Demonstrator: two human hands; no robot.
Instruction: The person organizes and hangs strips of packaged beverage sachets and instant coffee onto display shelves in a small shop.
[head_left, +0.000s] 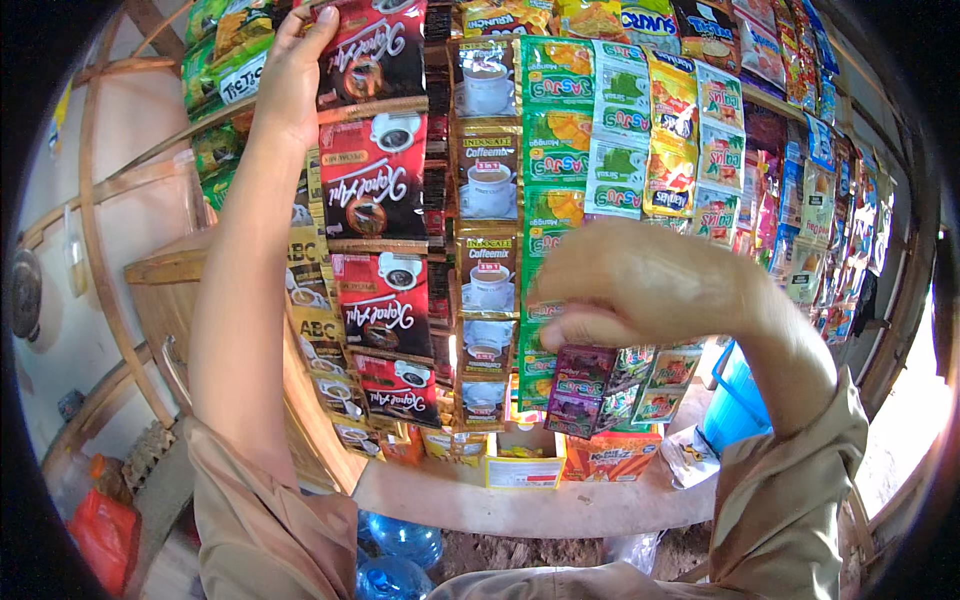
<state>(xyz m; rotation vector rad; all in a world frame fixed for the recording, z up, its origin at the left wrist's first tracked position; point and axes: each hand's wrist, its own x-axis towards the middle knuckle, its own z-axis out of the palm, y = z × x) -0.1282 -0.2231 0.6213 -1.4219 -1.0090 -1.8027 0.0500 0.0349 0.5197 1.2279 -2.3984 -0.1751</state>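
Observation:
Strips of drink sachets hang in rows before me. My left hand is raised at the upper left, at the edge of a red and black Kapal Api coffee sachet strip; its fingers are partly cut off by the picture's top. My right hand, blurred, is in front of the green Jasjus strips, fingers curled and thumb below, just above a purple sachet strip. Whether it grips anything cannot be told. Between the hands hangs a brown Indocafe Coffeemix strip.
A wooden shelf ledge below carries a yellow-edged open box and an orange snack box. A blue bucket is at the right, a wooden cabinet at the left. Blue water bottles lie beneath the ledge.

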